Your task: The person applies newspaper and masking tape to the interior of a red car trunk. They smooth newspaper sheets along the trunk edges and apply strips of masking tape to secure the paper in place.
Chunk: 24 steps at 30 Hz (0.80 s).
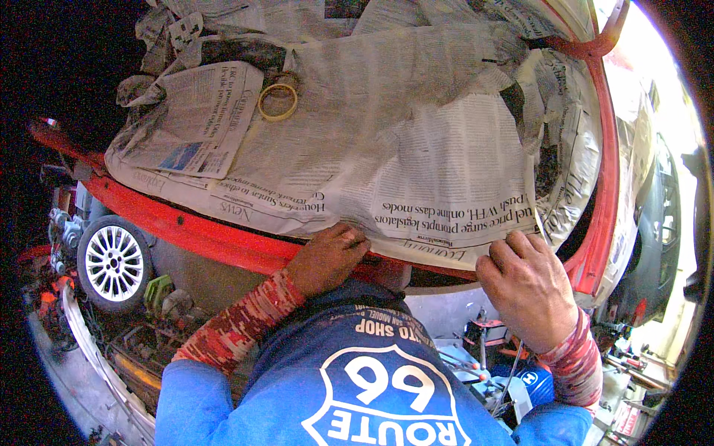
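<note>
Sheets of newspaper lie over an opening in a red car body. At their near edge, left of the middle, my left hand is closed, its curled fingers gripping the paper's border. My right hand pinches the near right corner of the sheet between thumb and fingers; the fingertips are partly hidden. A roll of masking tape rests on the paper farther back, beside a smaller folded newspaper piece.
A wheel with a silver multi-spoke rim stands at the left. Tools and a blue box are on the floor at the lower right. Red body edges border the paper on the right, with a dark car beyond.
</note>
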### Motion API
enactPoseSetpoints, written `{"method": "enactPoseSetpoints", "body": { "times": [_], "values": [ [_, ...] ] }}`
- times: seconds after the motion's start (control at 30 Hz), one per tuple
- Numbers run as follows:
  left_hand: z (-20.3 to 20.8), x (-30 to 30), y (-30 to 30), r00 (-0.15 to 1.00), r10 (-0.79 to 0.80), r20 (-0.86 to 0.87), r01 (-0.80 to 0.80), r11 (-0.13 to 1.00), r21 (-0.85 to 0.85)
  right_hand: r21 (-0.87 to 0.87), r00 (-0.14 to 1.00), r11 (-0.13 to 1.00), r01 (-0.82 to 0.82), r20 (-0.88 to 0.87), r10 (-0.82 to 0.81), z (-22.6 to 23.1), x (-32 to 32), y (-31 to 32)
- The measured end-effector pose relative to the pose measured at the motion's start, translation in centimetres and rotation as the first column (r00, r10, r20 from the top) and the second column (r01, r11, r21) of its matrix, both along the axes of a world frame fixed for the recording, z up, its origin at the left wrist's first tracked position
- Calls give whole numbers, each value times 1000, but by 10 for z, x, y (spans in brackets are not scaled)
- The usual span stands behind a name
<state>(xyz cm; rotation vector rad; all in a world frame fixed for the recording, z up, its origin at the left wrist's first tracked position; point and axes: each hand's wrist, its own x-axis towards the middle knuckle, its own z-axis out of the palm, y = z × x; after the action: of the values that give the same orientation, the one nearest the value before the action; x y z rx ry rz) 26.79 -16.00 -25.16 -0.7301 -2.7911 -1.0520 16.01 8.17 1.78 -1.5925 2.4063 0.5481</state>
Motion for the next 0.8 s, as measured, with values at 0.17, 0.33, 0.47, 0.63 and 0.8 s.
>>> {"method": "enactPoseSetpoints", "body": {
  "times": [0.17,0.33,0.47,0.63,0.8],
  "values": [
    [-1,-4,2,998,-27,-51,23,998,-62,5,999,1000,19,35,-20,2,-1,0],
    [3,-4,5,998,-66,-7,66,997,-49,-11,999,1000,26,40,-25,4,0,0],
    [14,-6,8,989,-100,-108,102,995,9,-11,999,1000,20,37,-19,5,-1,-1],
    [25,-13,17,983,-185,2,183,972,147,17,998,1000,24,54,-25,9,-1,-1],
    [43,-19,29,983,-174,-50,181,961,210,40,997,999,30,72,-33,15,4,3]
  ]
}}
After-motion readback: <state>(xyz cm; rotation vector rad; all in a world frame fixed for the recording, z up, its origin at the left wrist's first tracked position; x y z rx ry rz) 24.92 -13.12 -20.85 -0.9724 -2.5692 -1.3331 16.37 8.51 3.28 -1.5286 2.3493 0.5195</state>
